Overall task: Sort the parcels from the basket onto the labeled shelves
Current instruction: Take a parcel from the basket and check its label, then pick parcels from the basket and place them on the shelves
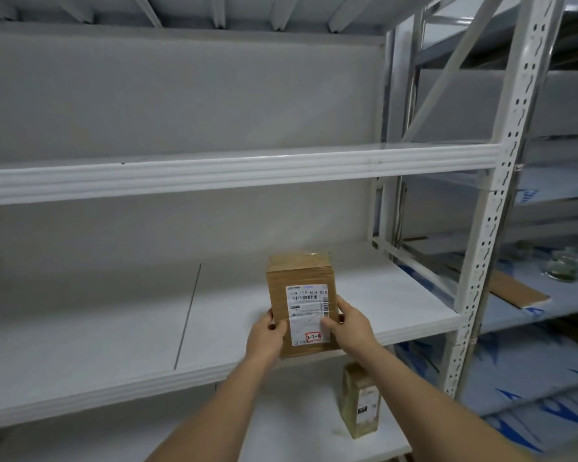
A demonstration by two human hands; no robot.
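A brown cardboard parcel (301,303) with a white shipping label (308,315) stood upright near the front edge of the middle white shelf (114,328). The left hand (266,335) grasped its 9 o'clock side, the right hand (351,323) its 3 o'clock side. A second parcel (361,400) stood on the shelf below, at 5 o'clock.

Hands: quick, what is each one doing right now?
Left hand: grips the cardboard parcel on its left side.
Right hand: grips the same parcel on its right side.
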